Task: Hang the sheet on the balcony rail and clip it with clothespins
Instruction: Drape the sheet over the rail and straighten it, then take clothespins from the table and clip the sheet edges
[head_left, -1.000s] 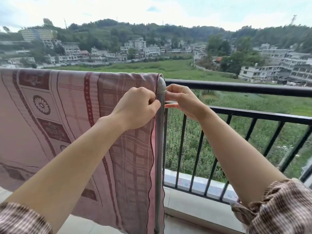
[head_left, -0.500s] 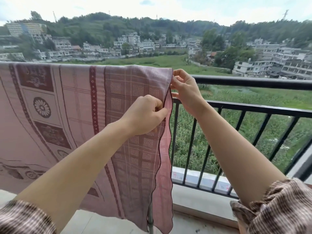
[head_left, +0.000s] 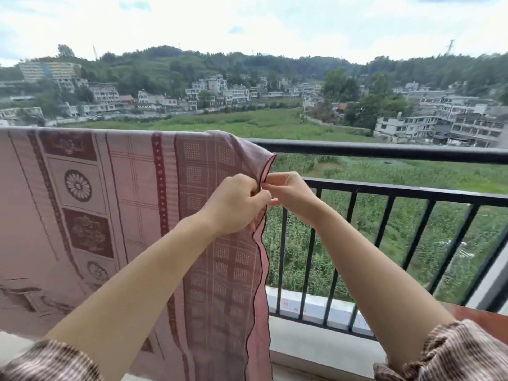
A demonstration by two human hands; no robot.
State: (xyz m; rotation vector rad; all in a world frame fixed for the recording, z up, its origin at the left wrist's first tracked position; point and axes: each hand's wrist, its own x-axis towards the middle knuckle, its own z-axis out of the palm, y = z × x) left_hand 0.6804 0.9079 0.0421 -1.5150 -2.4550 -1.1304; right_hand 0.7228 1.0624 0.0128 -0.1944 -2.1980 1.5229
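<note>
The fingers (head_left: 258, 192) of the left hand (head_left: 236, 204) are curled tight on the right-hand hem of the dusty-pink woven sheet with dark red borders and flower medallions (head_left: 118, 204), pinching it just below the top rail. The right hand (head_left: 291, 192) meets it from the right, its fingers (head_left: 270, 178) narrowed to a pinch on the same dark-stitched edge, the two hands touching. Whether either holds a clothespin cannot be told. The sheet is draped over the black metal balcony rail (head_left: 384, 151) on the left, its near side hanging down toward the balcony floor. Bare black bars (head_left: 383, 237) stand to the right. Checked brown sleeves (head_left: 445, 353) show at the near edge. Far beyond lie a green field (head_left: 247, 122) and pale buildings (head_left: 211, 89).
</note>
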